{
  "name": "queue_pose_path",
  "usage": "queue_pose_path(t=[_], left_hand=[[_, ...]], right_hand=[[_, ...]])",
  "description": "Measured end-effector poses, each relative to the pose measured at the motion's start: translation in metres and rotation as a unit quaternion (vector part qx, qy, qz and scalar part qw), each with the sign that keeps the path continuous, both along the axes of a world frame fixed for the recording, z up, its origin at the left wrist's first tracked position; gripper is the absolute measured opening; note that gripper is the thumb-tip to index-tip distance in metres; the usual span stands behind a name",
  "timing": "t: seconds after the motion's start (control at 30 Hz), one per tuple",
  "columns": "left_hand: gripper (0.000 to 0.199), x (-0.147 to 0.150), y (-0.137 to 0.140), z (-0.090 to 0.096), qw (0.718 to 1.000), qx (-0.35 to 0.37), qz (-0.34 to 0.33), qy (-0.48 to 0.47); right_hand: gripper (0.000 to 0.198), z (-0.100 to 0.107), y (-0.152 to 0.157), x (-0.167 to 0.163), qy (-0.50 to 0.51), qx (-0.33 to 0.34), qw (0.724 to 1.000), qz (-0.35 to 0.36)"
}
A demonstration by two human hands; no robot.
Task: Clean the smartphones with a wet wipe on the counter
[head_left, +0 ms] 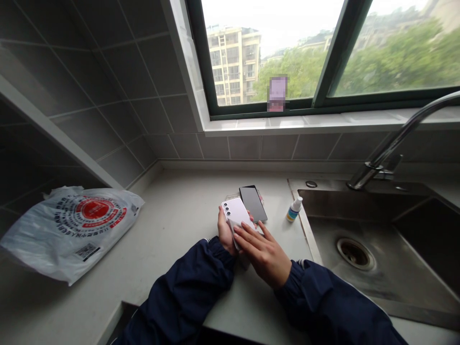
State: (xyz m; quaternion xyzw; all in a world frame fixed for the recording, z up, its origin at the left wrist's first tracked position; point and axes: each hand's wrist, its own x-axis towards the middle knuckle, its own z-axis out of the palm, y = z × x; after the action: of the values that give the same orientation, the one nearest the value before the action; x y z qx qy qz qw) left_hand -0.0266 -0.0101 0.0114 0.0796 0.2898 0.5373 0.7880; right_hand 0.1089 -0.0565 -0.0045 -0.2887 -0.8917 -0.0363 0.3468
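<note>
A pale lilac smartphone (237, 207) lies back side up in my left hand (224, 231), its camera lenses at the upper left corner. My left fingers wrap around its edges from beneath. My right hand (264, 251) presses a thin grey cloth (233, 224) flat on the lower half of the phone's back, the fingers stretched over it and hiding most of the cloth. Just beyond the hands, a second phone (253, 203) with a dark screen rests on the counter, on top of something clear and partly hidden. A small spray bottle (294, 209) with a white cap stands to the right.
On the right is a steel sink (359, 282) with a chrome faucet (398, 134) arching over it. A white plastic bag (97, 230) with red print sits at the left of the pale counter (172, 215). Tiled wall and a window (280, 48) stand behind.
</note>
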Motion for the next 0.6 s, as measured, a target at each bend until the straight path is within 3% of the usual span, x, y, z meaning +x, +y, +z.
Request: queue_pose_path(t=[0.27,0.6], left_hand=[[0.072,-0.009,0.012,0.001,0.998,0.039,0.043,0.027],[0.074,-0.019,0.016,-0.001,0.998,0.052,-0.024,0.016]], right_hand=[[0.043,0.000,0.008,0.010,0.003,0.004,1.000,-0.027],[0.040,0.003,0.008,0.012,0.009,0.007,0.999,-0.041]])
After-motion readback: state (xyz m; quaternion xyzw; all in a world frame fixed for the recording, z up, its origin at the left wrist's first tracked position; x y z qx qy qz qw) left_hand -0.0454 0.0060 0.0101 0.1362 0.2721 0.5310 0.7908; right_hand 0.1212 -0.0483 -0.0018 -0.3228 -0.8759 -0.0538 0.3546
